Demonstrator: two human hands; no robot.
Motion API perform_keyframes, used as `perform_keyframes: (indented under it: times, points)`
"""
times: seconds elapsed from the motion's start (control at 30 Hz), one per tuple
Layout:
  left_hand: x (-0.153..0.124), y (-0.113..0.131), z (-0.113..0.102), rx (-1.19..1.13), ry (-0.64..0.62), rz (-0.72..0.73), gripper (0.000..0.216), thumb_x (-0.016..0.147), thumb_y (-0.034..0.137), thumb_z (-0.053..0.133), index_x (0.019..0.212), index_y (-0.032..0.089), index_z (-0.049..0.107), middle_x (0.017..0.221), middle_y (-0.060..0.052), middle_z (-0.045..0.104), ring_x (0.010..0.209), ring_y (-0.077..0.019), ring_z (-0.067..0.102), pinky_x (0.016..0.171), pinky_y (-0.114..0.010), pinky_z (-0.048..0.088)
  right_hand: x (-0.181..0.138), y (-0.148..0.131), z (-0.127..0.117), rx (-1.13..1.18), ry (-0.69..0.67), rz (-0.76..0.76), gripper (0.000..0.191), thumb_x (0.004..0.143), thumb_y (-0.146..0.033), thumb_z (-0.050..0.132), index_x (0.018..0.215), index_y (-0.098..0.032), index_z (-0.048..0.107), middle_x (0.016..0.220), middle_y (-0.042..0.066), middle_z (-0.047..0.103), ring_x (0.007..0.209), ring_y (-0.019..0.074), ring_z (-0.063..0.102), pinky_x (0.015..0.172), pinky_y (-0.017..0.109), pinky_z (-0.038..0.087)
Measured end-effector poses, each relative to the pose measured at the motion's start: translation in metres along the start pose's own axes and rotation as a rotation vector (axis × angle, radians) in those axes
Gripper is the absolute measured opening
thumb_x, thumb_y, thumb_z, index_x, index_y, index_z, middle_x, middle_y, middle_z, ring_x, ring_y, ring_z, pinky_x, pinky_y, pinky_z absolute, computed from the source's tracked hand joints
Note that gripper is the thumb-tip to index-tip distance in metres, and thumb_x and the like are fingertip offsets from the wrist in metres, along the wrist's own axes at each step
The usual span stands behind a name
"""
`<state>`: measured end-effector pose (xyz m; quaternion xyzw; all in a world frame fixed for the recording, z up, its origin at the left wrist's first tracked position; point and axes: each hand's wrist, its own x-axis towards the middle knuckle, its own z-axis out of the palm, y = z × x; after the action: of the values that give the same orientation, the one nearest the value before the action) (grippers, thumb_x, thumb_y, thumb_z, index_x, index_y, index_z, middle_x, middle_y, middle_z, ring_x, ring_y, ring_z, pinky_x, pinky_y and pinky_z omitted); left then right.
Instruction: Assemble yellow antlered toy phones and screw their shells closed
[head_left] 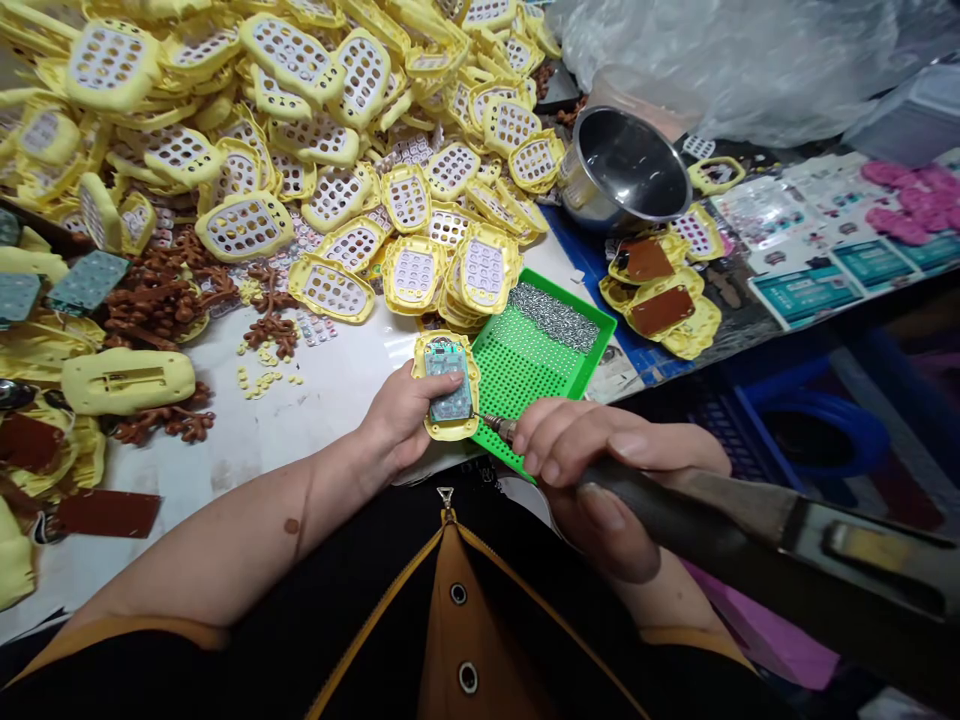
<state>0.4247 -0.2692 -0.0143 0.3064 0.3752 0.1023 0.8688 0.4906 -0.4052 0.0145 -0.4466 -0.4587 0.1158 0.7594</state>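
My left hand (pixel 397 412) grips a yellow plastic toy casing (pixel 454 431), its thumb lying over a teal circuit board (pixel 451 404) seated inside. My right hand (pixel 600 440) is wrapped round a dark electric screwdriver (pixel 720 520). The screwdriver's thin bit reaches the lower right corner of the board; whether a screw is under it is too small to tell. Just behind and right of the casing lies a green perforated tray (pixel 598 350), with a heap of small silver screws (pixel 555 315) at its far end.
Yellow casings with white keypads (pixel 409 272) are piled across the back. Brown rubbery parts (pixel 169 300) and spare boards (pixel 86 282) lie at left. A metal bowl (pixel 626 165), casings with brown boards (pixel 664 310) and printed cards (pixel 806 285) sit at right.
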Motion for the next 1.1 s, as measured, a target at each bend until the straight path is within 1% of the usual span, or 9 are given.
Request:
perform_keyframes:
  times: [0.1,0.23,0.4,0.6,0.77,0.93,1.1]
  points:
    - [-0.0007,0.0005,0.0005,-0.011,0.010,-0.012,0.025,0.067,0.003,0.066,0.090,0.011,0.061,0.074,-0.004,0.067,0.067,-0.0175,0.065,0.076,-0.037,0.054,0.0012,-0.0030,-0.0006,-0.019,-0.024,-0.024,0.035,0.078,-0.016,0.057,0.111,-0.027,0.057,0.062,-0.004,0.057,0.054,0.0146,0.057,0.055,0.037,0.053]
    - [-0.0004,0.0005,0.0003,-0.004,0.002,-0.012,0.025,0.067,0.004,0.065,0.091,0.011,0.061,0.075,-0.005,0.068,0.069,-0.0191,0.066,0.078,-0.038,0.053,0.0015,-0.0053,-0.0009,-0.023,-0.005,-0.017,0.036,0.078,-0.015,0.057,0.112,-0.025,0.058,0.062,-0.003,0.058,0.054,0.0152,0.058,0.056,0.038,0.053]
    - [-0.0003,-0.0018,-0.0009,0.010,-0.001,0.030,0.028,0.066,0.005,0.067,0.092,0.011,0.060,0.076,-0.003,0.068,0.067,-0.0161,0.064,0.075,-0.034,0.053,0.0020,-0.0023,0.0003,-0.018,-0.034,-0.022,0.035,0.078,-0.014,0.058,0.111,-0.027,0.059,0.061,-0.003,0.057,0.054,0.0151,0.058,0.055,0.038,0.053]
    - [-0.0028,-0.0016,0.0023,0.044,0.040,0.065,0.035,0.060,0.005,0.072,0.091,0.012,0.058,0.074,-0.001,0.068,0.064,-0.0140,0.062,0.067,-0.029,0.051,0.0019,-0.0011,0.0027,0.076,0.013,0.054,0.034,0.077,-0.010,0.058,0.109,-0.023,0.060,0.065,-0.001,0.057,0.057,0.0156,0.058,0.057,0.038,0.051]
    - [-0.0042,-0.0009,0.0039,0.053,0.041,0.068,0.036,0.058,0.004,0.072,0.090,0.012,0.056,0.074,-0.001,0.069,0.065,-0.0140,0.063,0.067,-0.029,0.051,0.0016,0.0012,0.0033,0.085,0.002,0.045,0.035,0.076,-0.009,0.056,0.109,-0.022,0.059,0.065,-0.001,0.057,0.057,0.0154,0.057,0.058,0.038,0.050]
    - [-0.0040,-0.0015,0.0030,0.053,0.021,0.069,0.036,0.058,0.005,0.073,0.090,0.012,0.057,0.074,-0.002,0.069,0.066,-0.0142,0.063,0.068,-0.029,0.051,0.0008,0.0005,0.0045,0.037,0.030,0.048,0.033,0.078,-0.012,0.057,0.109,-0.025,0.059,0.064,-0.002,0.056,0.056,0.0151,0.057,0.058,0.037,0.051]
    - [-0.0032,-0.0016,0.0030,0.053,0.030,0.065,0.038,0.057,0.005,0.073,0.091,0.013,0.057,0.075,-0.001,0.069,0.067,-0.0147,0.064,0.070,-0.030,0.051,0.0007,-0.0032,0.0058,-0.016,-0.001,0.032,0.035,0.079,-0.013,0.055,0.112,-0.025,0.059,0.066,-0.001,0.057,0.057,0.0157,0.058,0.059,0.039,0.053]
